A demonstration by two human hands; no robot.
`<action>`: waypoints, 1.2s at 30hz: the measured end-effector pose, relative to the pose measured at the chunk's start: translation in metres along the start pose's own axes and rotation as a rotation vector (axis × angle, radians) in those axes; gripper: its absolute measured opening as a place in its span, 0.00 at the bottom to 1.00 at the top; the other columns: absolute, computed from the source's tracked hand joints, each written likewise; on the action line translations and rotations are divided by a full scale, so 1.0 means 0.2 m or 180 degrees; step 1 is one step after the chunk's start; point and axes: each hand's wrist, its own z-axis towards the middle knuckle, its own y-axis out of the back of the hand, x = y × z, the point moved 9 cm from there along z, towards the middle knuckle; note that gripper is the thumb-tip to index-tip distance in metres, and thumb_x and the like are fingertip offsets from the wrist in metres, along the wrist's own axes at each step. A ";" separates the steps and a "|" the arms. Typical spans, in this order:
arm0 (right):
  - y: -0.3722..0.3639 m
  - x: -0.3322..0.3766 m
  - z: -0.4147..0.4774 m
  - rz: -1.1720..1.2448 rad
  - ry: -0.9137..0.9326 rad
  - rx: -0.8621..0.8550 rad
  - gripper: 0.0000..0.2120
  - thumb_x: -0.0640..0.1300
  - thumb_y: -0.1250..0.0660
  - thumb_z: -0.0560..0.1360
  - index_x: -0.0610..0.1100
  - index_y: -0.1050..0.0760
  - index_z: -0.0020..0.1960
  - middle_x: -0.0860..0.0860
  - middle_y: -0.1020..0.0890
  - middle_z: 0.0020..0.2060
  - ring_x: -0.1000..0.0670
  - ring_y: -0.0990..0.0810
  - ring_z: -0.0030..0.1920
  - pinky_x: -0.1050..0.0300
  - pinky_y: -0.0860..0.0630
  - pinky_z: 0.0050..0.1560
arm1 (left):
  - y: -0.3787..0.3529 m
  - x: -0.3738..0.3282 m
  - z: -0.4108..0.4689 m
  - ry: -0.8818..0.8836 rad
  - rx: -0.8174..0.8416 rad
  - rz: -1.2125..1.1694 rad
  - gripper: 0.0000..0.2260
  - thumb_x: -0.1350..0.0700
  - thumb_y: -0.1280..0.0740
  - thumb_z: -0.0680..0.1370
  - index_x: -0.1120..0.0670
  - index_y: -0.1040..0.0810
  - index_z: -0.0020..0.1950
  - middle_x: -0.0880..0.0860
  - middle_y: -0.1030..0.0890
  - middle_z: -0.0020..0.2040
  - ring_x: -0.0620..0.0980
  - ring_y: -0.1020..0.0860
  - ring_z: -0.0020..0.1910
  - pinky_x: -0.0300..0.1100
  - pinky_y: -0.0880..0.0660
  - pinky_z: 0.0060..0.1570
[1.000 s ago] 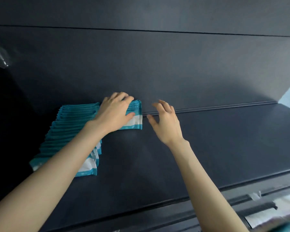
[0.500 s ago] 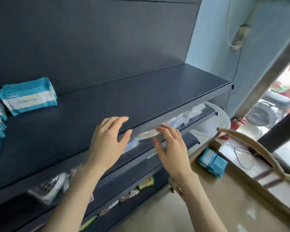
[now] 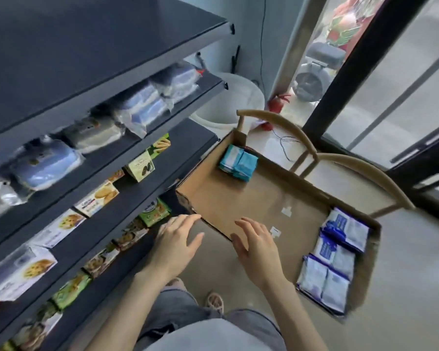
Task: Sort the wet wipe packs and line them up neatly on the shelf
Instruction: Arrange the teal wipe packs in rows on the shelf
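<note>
Left grip, right grip lower, splayed-empty.

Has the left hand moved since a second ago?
Yes. The left hand has left the dark top shelf and dropped below it, to the near corner of the brown cardboard box.

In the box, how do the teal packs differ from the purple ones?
Colour: the teal packs are teal and white; the purple packs are purple-blue and pale.
Place: the teal packs sit in the far corner of the box; the purple packs line its near right end.
Amount: the teal packs form one small tight block; the purple packs are more numerous and spread in a longer row.
Shared: both lie inside the box, untouched.
</note>
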 end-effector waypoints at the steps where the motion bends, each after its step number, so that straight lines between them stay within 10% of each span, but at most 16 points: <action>1: 0.00 -0.07 -0.02 0.0009 -0.0138 0.0007 0.13 0.42 0.30 0.74 0.42 0.22 0.57 0.46 0.19 0.55 0.42 0.20 0.54 0.50 0.24 0.53 | -0.05 -0.01 0.02 -0.0006 0.0115 0.0020 0.17 0.51 0.37 0.79 0.51 0.29 0.68 0.49 0.26 0.65 0.49 0.31 0.65 0.46 0.36 0.65; 36: -0.98 -1.32 1.67 0.0692 -0.2378 0.0461 0.15 0.44 0.39 0.79 0.41 0.28 0.64 0.46 0.24 0.62 0.45 0.28 0.61 0.56 0.33 0.58 | -1.08 0.51 2.22 0.0484 0.1457 -0.0152 0.16 0.57 0.36 0.78 0.56 0.27 0.66 0.53 0.24 0.60 0.52 0.27 0.60 0.50 0.31 0.63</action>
